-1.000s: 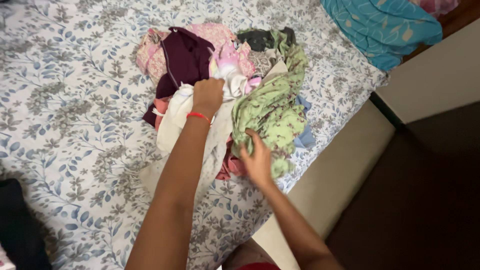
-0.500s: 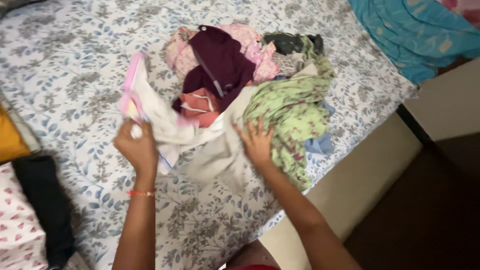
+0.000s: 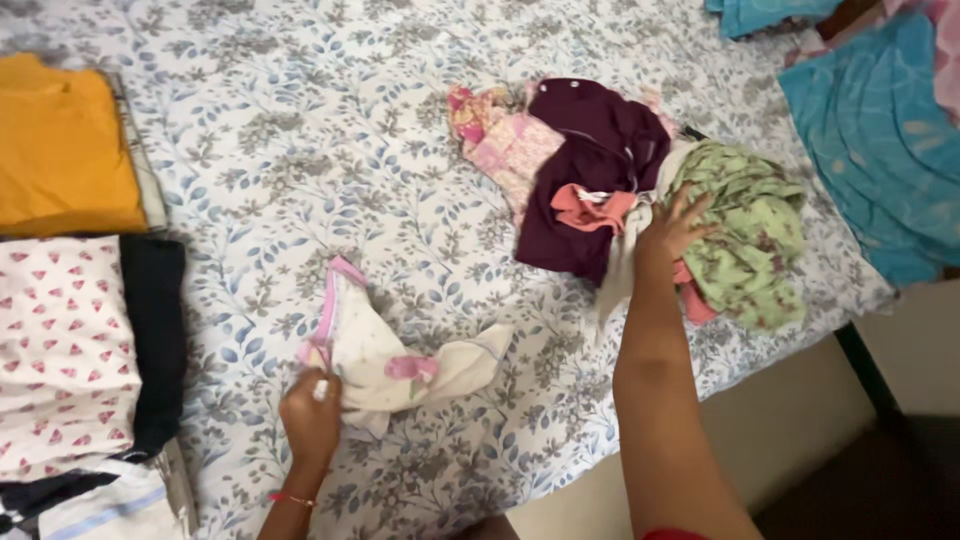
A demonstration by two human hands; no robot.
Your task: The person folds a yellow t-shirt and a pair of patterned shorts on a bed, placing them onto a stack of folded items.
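One white garment [image 3: 400, 362] now pulled clear of pile [image 3: 640, 190], gripped by left hand [image 3: 312, 418]; right hand [image 3: 672, 225] open on pile.

Left hand [image 3: 312, 415] fisted, right hand [image 3: 672, 226] outstretched, fingers spread.

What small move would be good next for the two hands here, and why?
Probably the right hand should let go of the pile of clothes and come over to help the left hand spread the small white and pink garment flat. That garment lies crumpled on the floral bedsheet, apart from the pile, and only the left hand has a grip on it.
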